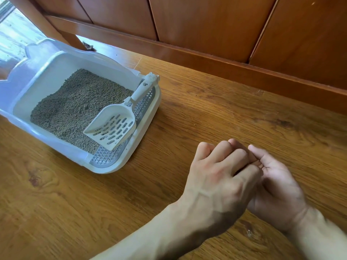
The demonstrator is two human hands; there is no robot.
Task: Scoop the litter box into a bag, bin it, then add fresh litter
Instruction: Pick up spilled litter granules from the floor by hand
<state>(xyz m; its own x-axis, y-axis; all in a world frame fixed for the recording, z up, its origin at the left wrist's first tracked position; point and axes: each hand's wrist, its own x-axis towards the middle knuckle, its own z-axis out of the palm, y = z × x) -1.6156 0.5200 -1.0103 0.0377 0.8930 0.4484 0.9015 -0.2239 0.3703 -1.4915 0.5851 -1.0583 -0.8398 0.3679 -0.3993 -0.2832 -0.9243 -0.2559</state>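
Note:
A white litter box (157, 106) with a translucent high wall stands on the wooden floor at the left. Grey-brown litter (75, 106) fills its tray. A white slotted scoop (114, 126) lies inside on the litter, its handle leaning on the right rim over a grey grid step. Both hands hover over the floor at the lower right, well apart from the box. My left hand (216, 182) is back-up with fingers curled over the fingers of my right hand (277, 188), which lies palm up. I see nothing held in either hand. No bag is in view.
Brown wood panelling (206, 25) and a baseboard run along the back. A slanted wooden leg (47, 21) stands behind the box. A few loose litter grains (260, 91) lie on the wooden floor (244, 113) near the baseboard.

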